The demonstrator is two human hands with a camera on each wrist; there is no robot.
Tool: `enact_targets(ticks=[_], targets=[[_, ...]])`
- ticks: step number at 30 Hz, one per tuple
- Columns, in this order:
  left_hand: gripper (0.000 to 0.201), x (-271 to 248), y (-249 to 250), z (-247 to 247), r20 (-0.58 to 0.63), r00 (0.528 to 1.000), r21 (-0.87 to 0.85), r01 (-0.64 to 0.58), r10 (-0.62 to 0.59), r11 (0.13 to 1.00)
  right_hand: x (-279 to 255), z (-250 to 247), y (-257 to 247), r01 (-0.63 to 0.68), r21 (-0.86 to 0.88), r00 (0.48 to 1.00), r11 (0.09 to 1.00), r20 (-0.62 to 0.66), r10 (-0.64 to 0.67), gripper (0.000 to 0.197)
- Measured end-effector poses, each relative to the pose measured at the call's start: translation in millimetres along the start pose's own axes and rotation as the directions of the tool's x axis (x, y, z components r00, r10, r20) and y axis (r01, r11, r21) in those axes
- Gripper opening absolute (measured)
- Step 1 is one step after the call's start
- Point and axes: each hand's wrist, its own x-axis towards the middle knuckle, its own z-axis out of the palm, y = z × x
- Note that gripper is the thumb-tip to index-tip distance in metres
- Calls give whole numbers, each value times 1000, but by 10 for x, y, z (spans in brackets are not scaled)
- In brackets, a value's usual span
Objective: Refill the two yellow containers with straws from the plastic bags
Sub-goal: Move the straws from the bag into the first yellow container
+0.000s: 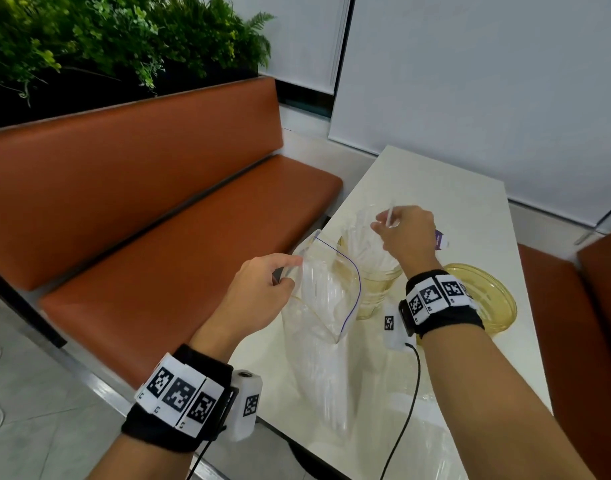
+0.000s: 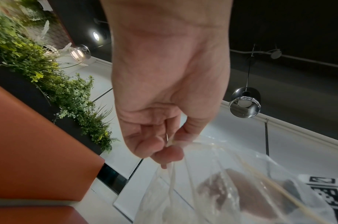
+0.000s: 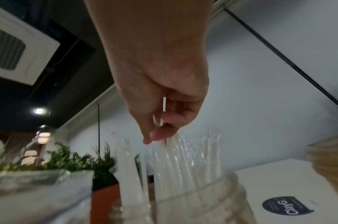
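Observation:
My left hand [image 1: 284, 274] pinches the rim of a clear zip bag [image 1: 319, 299] of wrapped straws and holds its mouth up; the left wrist view shows the left hand [image 2: 164, 149] and the bag [image 2: 212, 181] from close by. My right hand [image 1: 390, 230] pinches a straw [image 1: 389, 215] over the nearer yellow container [image 1: 375, 289], which stands packed with upright straws. Seen from the right wrist, my right hand [image 3: 160, 127] grips a thin straw [image 3: 164, 104] just above those straws [image 3: 183, 159] and the container [image 3: 202, 201]. The second yellow container [image 1: 487, 296] sits to the right, partly behind my wrist.
Everything stands on a white table [image 1: 470, 209] with an orange bench [image 1: 158, 202] along its left and plants [image 1: 106, 39] behind it. More clear plastic [image 1: 432, 452] lies at the near end. A purple label [image 1: 441, 241] and a round dark sticker [image 3: 287, 208] lie on the table.

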Motion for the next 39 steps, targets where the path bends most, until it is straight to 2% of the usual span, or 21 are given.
enact_targets(ticks=[1, 3, 6, 8, 10, 12, 14, 16, 18, 20, 22, 24, 28, 31, 33, 35, 37, 39], targets=[[36, -5, -2, 2, 3, 1000, -2, 2, -2, 1000, -30, 21, 25, 2, -63, 999, 998, 33, 0, 25], [36, -12, -2, 0, 6, 1000, -3, -2, 2, 1000, -86, 24, 38, 41, -206, 998, 978, 57, -30, 42], [37, -10, 15, 1, 4, 1000, 13, -7, 7, 1000, -159, -112, -75, 71, -221, 997, 973, -14, -76, 72], [36, -15, 32, 9, 2, 1000, 14, -12, 12, 1000, -226, -249, -260, 106, -198, 984, 975, -124, -132, 66], [37, -18, 49, 19, -5, 1000, 13, -24, 24, 1000, -353, -325, -502, 212, -165, 952, 963, -187, -242, 41], [37, -22, 63, 39, -13, 999, 16, -35, 35, 999, -500, -256, -700, 257, -117, 960, 959, -86, -267, 18], [39, -33, 87, 52, -9, 998, 46, -56, 56, 997, -653, -77, -782, 196, -168, 974, 966, 143, -173, 16], [44, -44, 101, 50, 11, 995, 73, -101, 100, 992, -788, 111, -760, 75, -236, 931, 969, 366, 17, 24], [49, -56, 96, 48, 36, 988, 67, -151, 149, 986, -892, 247, -681, -16, -246, 860, 969, 491, 139, 30], [55, -78, 102, 42, 83, 977, 87, -205, 198, 975, -948, 354, -603, 18, -321, 840, 947, 519, 160, 36], [60, -103, 118, 45, 108, 961, 102, -266, 255, 959, -983, 426, -567, 116, -434, 865, 894, 486, 124, 40], [61, -120, 132, 51, 100, 950, 94, -306, 297, 947, -1006, 480, -546, 141, -466, 881, 874, 461, 104, 33], [58, -131, 118, 50, 42, 963, 79, -268, 265, 960, -1005, 586, -445, 153, -407, 861, 901, 502, 80, 17], [51, -110, 54, 60, -28, 982, 40, -187, 188, 982, -993, 631, -338, 127, -253, 858, 959, 513, 22, 31], [46, -91, 10, 66, -70, 990, 5, -121, 121, 993, -1005, 605, -290, 138, -116, 868, 984, 492, -64, 34], [42, -82, -17, 71, -81, 994, -16, -71, 70, 997, -1008, 523, -284, 169, 14, 873, 986, 462, -156, 30], [40, -77, -42, 84, -73, 996, -22, -50, 48, 999, -987, 386, -334, 193, 98, 884, 976, 416, -216, 24], [43, -69, -49, 102, -65, 997, -24, -39, 38, 999, -950, 204, -442, 231, 166, 890, 959, 363, -277, 29]])
